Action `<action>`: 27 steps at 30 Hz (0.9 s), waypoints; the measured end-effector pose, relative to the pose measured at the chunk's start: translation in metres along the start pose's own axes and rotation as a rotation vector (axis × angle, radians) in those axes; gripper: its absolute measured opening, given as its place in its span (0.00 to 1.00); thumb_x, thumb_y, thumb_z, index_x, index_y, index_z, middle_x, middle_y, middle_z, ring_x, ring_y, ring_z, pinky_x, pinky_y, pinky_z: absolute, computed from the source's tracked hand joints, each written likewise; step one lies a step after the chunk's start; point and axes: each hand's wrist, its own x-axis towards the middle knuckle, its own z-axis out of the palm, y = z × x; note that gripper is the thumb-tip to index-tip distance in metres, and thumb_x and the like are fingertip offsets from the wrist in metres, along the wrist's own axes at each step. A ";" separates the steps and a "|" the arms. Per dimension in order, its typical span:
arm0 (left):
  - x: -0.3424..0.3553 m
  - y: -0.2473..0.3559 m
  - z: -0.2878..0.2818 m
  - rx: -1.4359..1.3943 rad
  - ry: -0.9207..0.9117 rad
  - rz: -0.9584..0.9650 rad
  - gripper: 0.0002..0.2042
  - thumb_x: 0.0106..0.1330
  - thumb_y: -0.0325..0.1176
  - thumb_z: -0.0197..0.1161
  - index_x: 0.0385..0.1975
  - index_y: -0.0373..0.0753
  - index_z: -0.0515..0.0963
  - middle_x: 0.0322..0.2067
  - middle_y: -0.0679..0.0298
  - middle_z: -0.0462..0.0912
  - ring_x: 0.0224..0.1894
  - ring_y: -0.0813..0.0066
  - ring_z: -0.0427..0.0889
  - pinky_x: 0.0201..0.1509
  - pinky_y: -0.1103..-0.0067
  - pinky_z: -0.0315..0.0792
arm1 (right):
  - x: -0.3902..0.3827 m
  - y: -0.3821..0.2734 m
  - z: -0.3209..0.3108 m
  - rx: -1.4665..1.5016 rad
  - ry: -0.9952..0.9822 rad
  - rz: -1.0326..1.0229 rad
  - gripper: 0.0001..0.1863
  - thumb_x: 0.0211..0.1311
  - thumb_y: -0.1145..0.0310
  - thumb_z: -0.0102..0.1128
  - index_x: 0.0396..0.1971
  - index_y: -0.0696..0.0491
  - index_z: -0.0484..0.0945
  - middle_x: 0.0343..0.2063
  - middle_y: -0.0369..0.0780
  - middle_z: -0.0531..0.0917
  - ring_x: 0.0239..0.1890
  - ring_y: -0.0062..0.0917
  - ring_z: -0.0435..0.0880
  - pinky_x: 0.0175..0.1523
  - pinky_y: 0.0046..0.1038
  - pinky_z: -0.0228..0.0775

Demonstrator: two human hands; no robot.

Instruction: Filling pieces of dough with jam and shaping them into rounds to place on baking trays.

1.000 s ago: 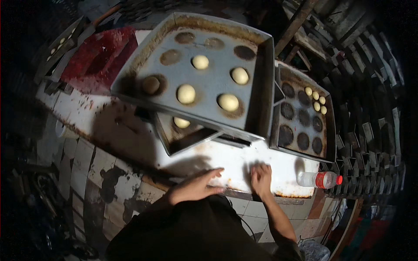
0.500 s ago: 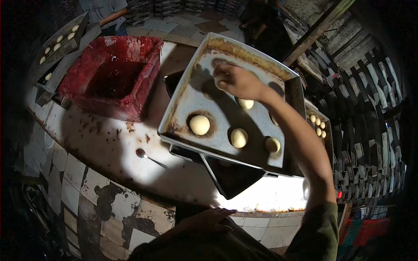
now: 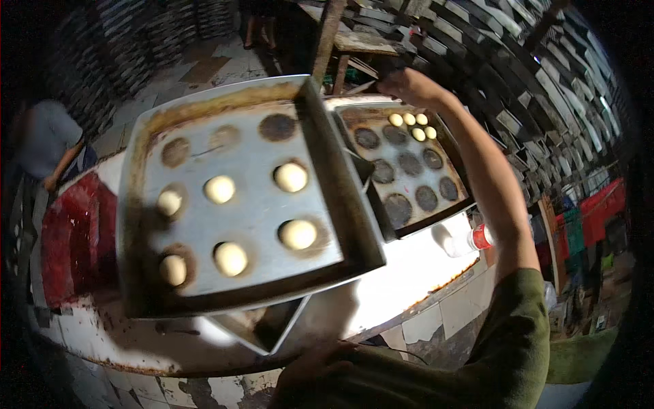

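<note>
My right hand [image 3: 407, 87] is over the far edge of the dark tray on the right. Its fingers are dark and blurred, so what they hold, if anything, does not show. Beneath and near it, several small pale dough balls [image 3: 410, 119] sit bunched at the far end of that tray [image 3: 409, 163]. A larger, deep metal tray [image 3: 245, 160] lies in front of me, with several bigger dough balls [image 3: 291, 177] in two rows on dark round marks. My left hand [image 3: 328, 360] rests low by my body, in shadow, its fingers hard to make out.
A red tub [image 3: 78, 238] stands left on the white table. Another metal tray [image 3: 266, 324] juts out under the large one. A clear bottle with a red label [image 3: 470, 240] lies by my right arm. A person in grey [image 3: 51, 140] is at the left; stacked pans [image 3: 470, 48] fill the back.
My right hand has left the large tray and moved right to the far edge of the smaller tray. The view has swung right. My left hand stays low near my body.
</note>
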 end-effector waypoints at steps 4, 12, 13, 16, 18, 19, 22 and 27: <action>0.045 0.014 0.027 0.044 0.165 -0.133 0.25 0.65 0.43 0.51 0.57 0.33 0.61 0.50 0.48 0.71 0.54 0.57 0.70 0.60 0.67 0.63 | 0.031 0.193 0.079 -0.289 -0.163 0.276 0.17 0.58 0.66 0.51 0.44 0.59 0.72 0.37 0.45 0.78 0.39 0.30 0.78 0.42 0.30 0.70; 0.058 0.042 0.082 0.046 0.445 -0.343 0.24 0.67 0.42 0.49 0.57 0.33 0.61 0.49 0.48 0.72 0.54 0.58 0.72 0.60 0.67 0.64 | 0.022 0.307 0.162 -0.421 0.070 0.386 0.23 0.49 0.69 0.53 0.46 0.63 0.66 0.44 0.54 0.76 0.47 0.44 0.76 0.52 0.39 0.67; 0.056 0.043 0.090 0.045 0.461 -0.325 0.23 0.67 0.42 0.49 0.56 0.33 0.61 0.49 0.48 0.73 0.54 0.58 0.72 0.60 0.67 0.64 | 0.021 0.300 0.155 -0.260 0.136 0.586 0.21 0.49 0.68 0.54 0.43 0.64 0.70 0.42 0.54 0.77 0.46 0.43 0.77 0.50 0.39 0.69; 0.052 0.043 0.102 0.017 0.472 -0.222 0.23 0.67 0.42 0.49 0.56 0.33 0.61 0.49 0.48 0.73 0.54 0.59 0.72 0.60 0.67 0.65 | 0.022 0.244 0.122 0.046 0.166 0.585 0.22 0.47 0.64 0.60 0.41 0.61 0.73 0.41 0.50 0.79 0.46 0.36 0.78 0.48 0.34 0.69; 0.047 0.042 0.100 -0.136 0.466 -0.064 0.22 0.65 0.37 0.50 0.55 0.32 0.62 0.50 0.51 0.73 0.55 0.62 0.71 0.61 0.69 0.62 | -0.008 0.174 0.100 0.454 0.373 0.501 0.21 0.46 0.61 0.65 0.36 0.60 0.74 0.35 0.45 0.80 0.39 0.28 0.78 0.43 0.29 0.69; 0.044 0.040 0.096 -0.286 0.476 0.079 0.21 0.62 0.32 0.52 0.54 0.31 0.62 0.50 0.54 0.73 0.55 0.65 0.70 0.62 0.72 0.59 | -0.036 0.128 0.092 0.732 0.579 0.358 0.20 0.46 0.61 0.67 0.31 0.61 0.74 0.29 0.43 0.79 0.31 0.24 0.76 0.38 0.26 0.68; 0.006 0.034 0.088 -0.448 0.626 0.442 0.23 0.65 0.41 0.49 0.53 0.29 0.61 0.48 0.46 0.72 0.53 0.59 0.72 0.57 0.68 0.65 | -0.185 -0.040 0.108 0.945 0.943 -0.135 0.15 0.50 0.70 0.67 0.23 0.55 0.65 0.21 0.33 0.68 0.24 0.18 0.63 0.30 0.21 0.60; -0.118 -0.010 0.112 -0.800 1.168 0.412 0.25 0.65 0.46 0.51 0.53 0.31 0.63 0.53 0.49 0.69 0.53 0.58 0.71 0.56 0.67 0.66 | -0.414 -0.262 0.207 0.159 -0.242 -0.828 0.17 0.48 0.66 0.61 0.37 0.60 0.73 0.42 0.50 0.72 0.50 0.41 0.68 0.53 0.44 0.60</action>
